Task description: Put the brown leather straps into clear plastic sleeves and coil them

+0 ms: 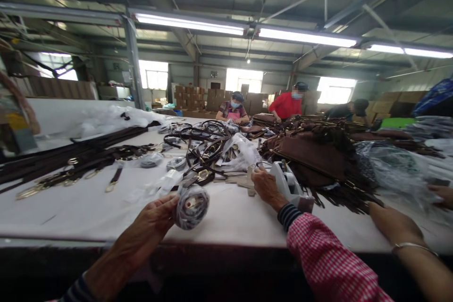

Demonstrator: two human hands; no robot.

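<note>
A coiled strap in clear plastic wrap [192, 207] is held up over the table's front part by my left hand [155, 222], whose fingers grip its left side. My right hand [267, 188] is at the front left end of a white tape dispenser [288, 183], fingers bent together; whatever lies between the fingertips is too small to name. Flat beige pieces [240, 180] lie just left of my right hand. Behind them are dark straps with buckles [208, 151] in a loose pile, next to clear plastic bags [242, 148].
Brown leather pieces [311, 151] are heaped at the right, beside plastic bags [392, 165]. Another person's hand [394, 226] reaches in at the right. Long dark straps [85, 151] cover the left side of the white table [247, 231]. Several people work beyond.
</note>
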